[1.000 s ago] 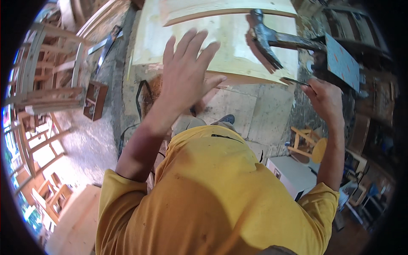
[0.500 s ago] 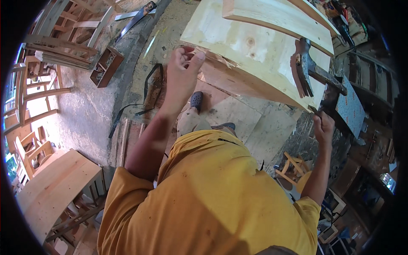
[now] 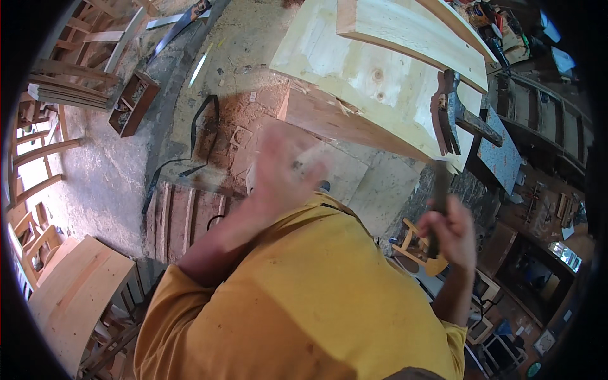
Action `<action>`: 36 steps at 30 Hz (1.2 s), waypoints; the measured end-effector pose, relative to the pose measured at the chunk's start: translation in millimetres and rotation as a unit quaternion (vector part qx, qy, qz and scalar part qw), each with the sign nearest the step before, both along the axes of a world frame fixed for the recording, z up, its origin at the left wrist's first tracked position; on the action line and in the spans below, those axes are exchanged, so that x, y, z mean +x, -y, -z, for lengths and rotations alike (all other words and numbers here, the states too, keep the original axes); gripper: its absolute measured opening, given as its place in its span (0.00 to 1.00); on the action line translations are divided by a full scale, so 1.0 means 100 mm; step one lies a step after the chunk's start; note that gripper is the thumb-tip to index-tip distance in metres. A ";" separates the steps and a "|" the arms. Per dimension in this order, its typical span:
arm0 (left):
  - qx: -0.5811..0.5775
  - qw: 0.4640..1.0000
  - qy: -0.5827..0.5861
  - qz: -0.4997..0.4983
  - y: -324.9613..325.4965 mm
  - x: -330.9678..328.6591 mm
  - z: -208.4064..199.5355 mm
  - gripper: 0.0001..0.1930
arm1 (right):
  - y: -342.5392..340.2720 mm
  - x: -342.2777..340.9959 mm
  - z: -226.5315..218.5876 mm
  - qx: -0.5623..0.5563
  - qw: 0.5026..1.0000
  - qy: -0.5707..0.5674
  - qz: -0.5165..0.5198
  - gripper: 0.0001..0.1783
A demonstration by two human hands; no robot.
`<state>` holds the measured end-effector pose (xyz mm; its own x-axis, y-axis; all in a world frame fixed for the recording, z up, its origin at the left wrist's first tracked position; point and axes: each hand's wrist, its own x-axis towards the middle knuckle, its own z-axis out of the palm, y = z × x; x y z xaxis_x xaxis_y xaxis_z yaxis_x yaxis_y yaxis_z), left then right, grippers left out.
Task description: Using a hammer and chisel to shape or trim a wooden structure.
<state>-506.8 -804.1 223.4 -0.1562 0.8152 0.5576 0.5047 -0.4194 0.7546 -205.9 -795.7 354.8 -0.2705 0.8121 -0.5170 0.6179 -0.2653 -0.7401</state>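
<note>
My left hand (image 3: 285, 180) is in the air in front of my shirt, clear of the wood; it is blurred, with fingers and thumb apart and nothing visible in it. My right hand (image 3: 451, 231) is closed around a long, narrow dark tool (image 3: 439, 183), held upright and smeared by motion, so its exact kind is unclear. The tool's upper end is near the front right corner of a pale wooden panel (image 3: 304, 54). Splintered wood (image 3: 345, 106) sticks up along the panel's near edge. A claw hammer (image 3: 451, 114) lies on the panel's right part.
Curved boards (image 3: 405, 38) lie on the panel. A handsaw (image 3: 180, 28) and an open wooden box (image 3: 134, 104) with small items are on the floor at left. A black strap (image 3: 206, 120) is nearer. A wooden tabletop (image 3: 82, 291) stands lower left, a small stool (image 3: 415, 244) at right.
My left hand has left the panel's splintered corner and come back toward my body. My right hand has drawn nearer and left, bringing more of the dark tool into sight.
</note>
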 end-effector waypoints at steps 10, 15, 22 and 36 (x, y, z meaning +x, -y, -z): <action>-0.104 0.920 -0.167 0.339 -0.09 0.13 -0.80 0.40 | -0.54 -0.85 0.18 -0.033 0.931 -0.111 -0.346 0.19; -0.269 0.901 -0.113 0.320 -0.06 -0.07 -0.62 0.24 | -0.92 -0.63 -0.25 0.023 0.950 -0.114 -0.290 0.21; -0.124 0.863 0.481 0.090 -0.27 -0.32 -0.87 0.08 | -1.53 0.23 -0.24 0.396 0.825 0.320 -0.246 0.28; -0.057 0.805 0.578 0.122 -1.06 -0.25 -1.09 0.15 | -1.76 0.28 0.15 0.381 0.838 0.207 -0.331 0.19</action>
